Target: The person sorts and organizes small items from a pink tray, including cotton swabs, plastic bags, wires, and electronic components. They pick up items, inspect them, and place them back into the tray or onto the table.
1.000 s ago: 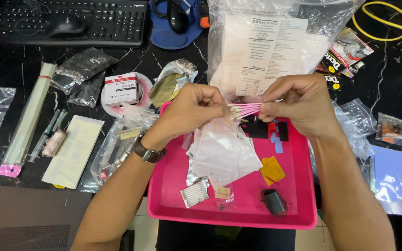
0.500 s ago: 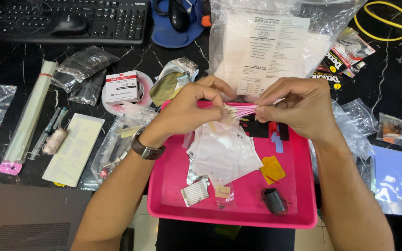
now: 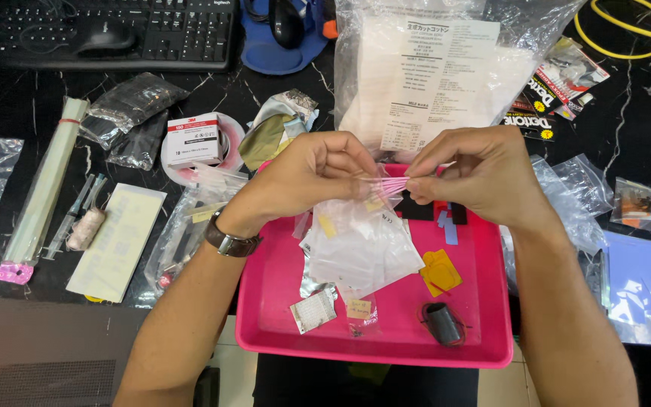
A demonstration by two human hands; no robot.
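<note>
The left hand (image 3: 307, 177) has closed in on the right hand (image 3: 476, 173) above the pink tray (image 3: 273, 301). A second ago a long stretch of pink swabs (image 3: 393, 183) showed between them, white tips bare; now only a short bit shows, the tips tucked into a clear bag (image 3: 359, 200) under the left fingers.

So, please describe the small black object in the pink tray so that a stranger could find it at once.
Start at the pink tray in front of the person. Go to its near right corner: the small black cylinder lies there, alone. Unlike the flat yellow piece above it and the clear bags, it is dark and rounded.
</note>
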